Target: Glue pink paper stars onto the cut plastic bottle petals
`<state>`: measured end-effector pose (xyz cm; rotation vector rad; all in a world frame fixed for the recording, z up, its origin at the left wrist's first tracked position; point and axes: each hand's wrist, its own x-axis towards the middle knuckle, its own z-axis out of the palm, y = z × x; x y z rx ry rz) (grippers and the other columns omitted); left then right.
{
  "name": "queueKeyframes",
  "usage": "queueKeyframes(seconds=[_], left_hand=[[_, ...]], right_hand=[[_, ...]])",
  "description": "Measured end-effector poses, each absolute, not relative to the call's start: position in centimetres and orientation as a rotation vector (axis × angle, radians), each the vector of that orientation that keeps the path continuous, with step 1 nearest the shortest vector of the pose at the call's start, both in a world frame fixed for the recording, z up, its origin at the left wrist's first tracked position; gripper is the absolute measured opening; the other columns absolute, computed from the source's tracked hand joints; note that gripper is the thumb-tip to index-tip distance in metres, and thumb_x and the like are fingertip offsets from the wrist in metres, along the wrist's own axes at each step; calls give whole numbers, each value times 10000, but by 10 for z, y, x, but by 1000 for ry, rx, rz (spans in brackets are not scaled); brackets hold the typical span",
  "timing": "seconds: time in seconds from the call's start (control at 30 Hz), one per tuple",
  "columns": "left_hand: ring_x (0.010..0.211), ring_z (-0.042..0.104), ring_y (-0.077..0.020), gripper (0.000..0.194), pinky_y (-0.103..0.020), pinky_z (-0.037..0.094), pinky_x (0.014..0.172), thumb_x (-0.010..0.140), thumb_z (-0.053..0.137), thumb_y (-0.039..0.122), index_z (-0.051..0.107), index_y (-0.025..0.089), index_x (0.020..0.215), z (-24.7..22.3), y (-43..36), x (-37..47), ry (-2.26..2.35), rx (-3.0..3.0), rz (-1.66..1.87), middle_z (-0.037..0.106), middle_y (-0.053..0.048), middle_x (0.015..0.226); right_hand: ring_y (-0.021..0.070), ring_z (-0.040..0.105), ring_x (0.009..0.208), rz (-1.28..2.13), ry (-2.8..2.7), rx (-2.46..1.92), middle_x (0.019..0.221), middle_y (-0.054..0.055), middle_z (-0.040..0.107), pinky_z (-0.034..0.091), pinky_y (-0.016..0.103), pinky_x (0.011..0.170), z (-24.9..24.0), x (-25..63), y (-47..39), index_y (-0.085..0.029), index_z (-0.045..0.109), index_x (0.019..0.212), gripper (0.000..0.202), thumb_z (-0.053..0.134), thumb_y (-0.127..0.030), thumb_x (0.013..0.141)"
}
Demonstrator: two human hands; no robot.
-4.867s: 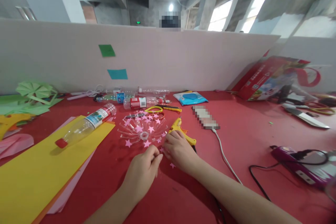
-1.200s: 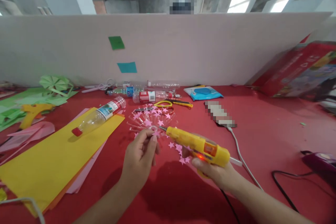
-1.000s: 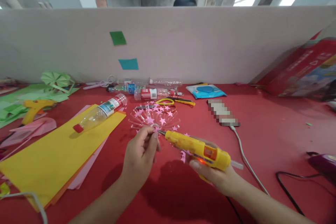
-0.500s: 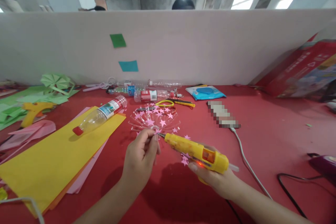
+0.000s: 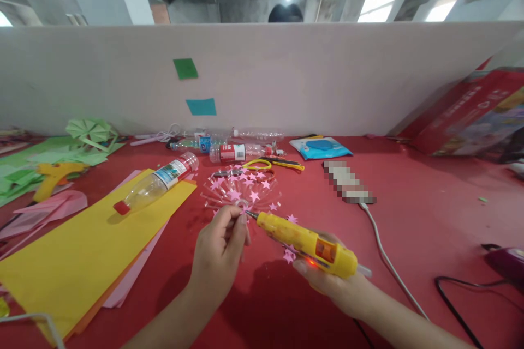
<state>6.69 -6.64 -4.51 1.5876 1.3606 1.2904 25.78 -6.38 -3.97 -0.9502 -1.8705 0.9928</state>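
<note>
Change noted: the yellow glue gun [image 5: 292, 232] is up off the red worktop [image 5: 409, 218], with its metal nozzle [image 5: 252, 214] brought in to the small pink star [image 5: 245, 209] at the left fingertips. Left hand [image 5: 219, 245]: thumb and forefinger drawn together, pinching that star. Right hand [image 5: 339, 286]: fingers wrapped about the gun's grip, partly hidden beneath its body; a red light [image 5: 311, 262] glows on the side and a clear glue stick [image 5: 364, 271] protrudes from the back. What this amounts to, as judged: both hands' work meets at one spot – nozzle and star appear to touch, though fresh glue cannot be made out. The held star is above the near edge of a clear plastic piece [image 5: 242, 203] with splayed strips; whether it touches the piece cannot be told. Several pink stars [image 5: 234, 195] lie on or among the strips, and a small cluster of loose stars [image 5: 289, 254] sits just beside the gun. Surroundings: a plastic bottle [image 5: 147, 188] on its side, partly over the yellow paper [image 5: 90, 245] – a cutter [image 5: 291, 164] and a blue wipes pack [image 5: 321, 148] lie beyond the gun.
</note>
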Motion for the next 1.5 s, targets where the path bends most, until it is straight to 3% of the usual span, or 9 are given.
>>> queueKeyframes(seconds=[0.37,0.6,0.97,1.3,1.5], left_hand=[[415,460,-60,228,-175,375,424,913,430,376,481,210,764,-45,-67,67,1369,1586,1294,517,70,571],[417,470,-61,247,-173,381,424,913,423,379,471,207,742,-44,-66,67,1389,1598,1283,518,68,573],[405,469,-59,237,-166,383,416,905,433,371,469,208,736,-44,-66,68,1396,1599,1289,516,71,567],[416,472,-74,241,-179,380,429,907,418,370,461,212,729,-44,-67,67,1435,1630,1283,512,60,563],[476,493,-90,168,-195,369,487,894,429,301,521,213,785,-49,-64,58,1569,2026,1298,534,39,571]], right_hand=[[102,395,489,910,-1928,-990,566,-18,470,376,228,466,-43,259,-64,-194,522,595,264,553,-364,794],[133,455,504,853,-1972,-934,592,2,528,392,245,470,-45,259,-63,-210,614,726,192,547,-368,813],[87,360,489,905,-1972,-961,563,-40,398,324,222,459,-43,258,-64,-188,462,614,239,545,-317,798],[90,364,491,856,-1974,-966,559,-38,404,335,222,456,-43,258,-63,-196,428,597,256,547,-311,792],[103,386,482,748,-2023,-948,551,-24,434,354,241,461,-40,258,-66,-205,441,581,278,542,-327,810]])
